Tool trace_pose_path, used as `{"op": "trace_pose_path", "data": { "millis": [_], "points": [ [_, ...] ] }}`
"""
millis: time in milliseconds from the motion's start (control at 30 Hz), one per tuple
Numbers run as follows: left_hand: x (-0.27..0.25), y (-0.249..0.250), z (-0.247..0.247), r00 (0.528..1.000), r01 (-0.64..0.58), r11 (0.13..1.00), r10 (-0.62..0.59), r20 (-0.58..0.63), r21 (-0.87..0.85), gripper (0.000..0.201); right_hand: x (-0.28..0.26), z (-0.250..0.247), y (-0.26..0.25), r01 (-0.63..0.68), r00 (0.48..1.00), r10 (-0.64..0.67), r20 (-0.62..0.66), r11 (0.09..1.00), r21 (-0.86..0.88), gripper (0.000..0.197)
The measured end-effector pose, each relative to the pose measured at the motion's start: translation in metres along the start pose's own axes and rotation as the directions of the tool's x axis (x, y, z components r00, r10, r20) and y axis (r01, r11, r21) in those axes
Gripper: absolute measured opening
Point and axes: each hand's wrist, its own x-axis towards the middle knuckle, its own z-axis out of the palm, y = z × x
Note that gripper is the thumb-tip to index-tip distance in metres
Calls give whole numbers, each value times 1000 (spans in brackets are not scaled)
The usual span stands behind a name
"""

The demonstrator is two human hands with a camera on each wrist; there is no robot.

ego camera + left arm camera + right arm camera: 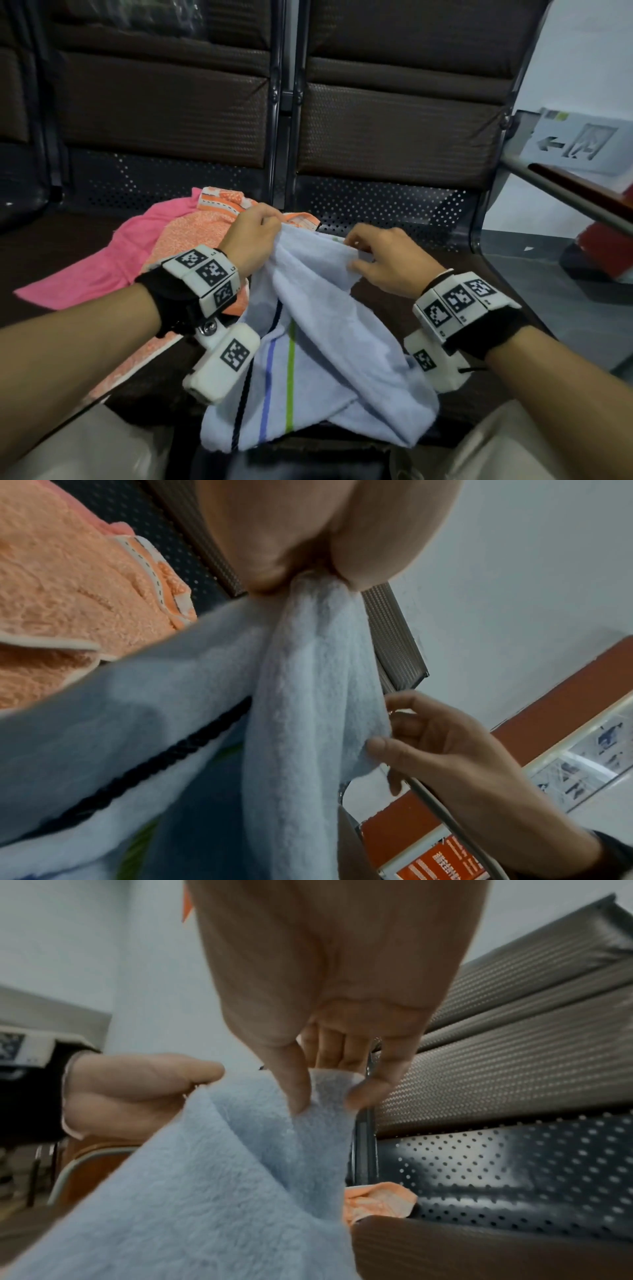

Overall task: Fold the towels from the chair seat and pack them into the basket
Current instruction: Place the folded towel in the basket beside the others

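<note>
The left hand [251,236] is bunched around a gathered corner of the light blue towel [318,359], its fingers closed tight on the cloth, as the left wrist view shows from below. The right hand [383,262] pinches the neighbouring stretch of the same top edge between thumb and fingertips [363,1096], with the other fingers curled behind. Both hands hold the towel lifted off the seat, probably so its weight pulls the cloth straight and the edge can be found and spread before a fold is made.

Below the hands the blue towel hangs twisted, two folds crossing over each other, its striped end with blue, green and dark lines draping toward the person's lap. It looks far from flat, so the fold itself has likely not begun.

Just beyond the left hand, an orange patterned towel [202,236] lies loosely on the chair seat [428,270], partly under the blue one. A pink towel [113,260] lies under and to the left of the orange one, spread and unfolded; both seem to wait their turn.

Behind them rises the padded dark backrest [394,126]. No basket shows in any view, so where the folded towels will go cannot be told.
</note>
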Motion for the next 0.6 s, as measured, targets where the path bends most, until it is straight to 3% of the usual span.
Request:
{"op": "trace_pose_path", "data": {
  "millis": [100,200,300,367,467,533,600],
  "points": [
    [3,3,1,1000,-3,1000,2,-28,-5,26,-2,-3,-10,-6,997,15,-79,994,110,44],
    [1,8,6,999,7,1000,-8,41,11,25,-5,-3,-15,30,997,-32,-74,999,-25,17],
    [-8,14,1,976,-110,982,77,204,156,34,-12,-5,-11,54,997,-59,-58,995,-81,11],
    [-18,15,-8,914,-302,882,160,373,363,41,-18,-7,-7,71,997,-76,-34,991,-114,13],
    [-35,14,-19,818,-513,636,158,554,577,33,-34,-8,-6,-7,999,9,45,999,-34,12],
    [-41,15,-21,793,-547,614,161,587,570,21,-43,-7,-9,-38,995,40,92,999,-18,13],
    [-46,20,-23,778,-562,607,157,608,562,22,-51,-10,-13,-14,995,18,102,999,-39,13]
  ]
}}
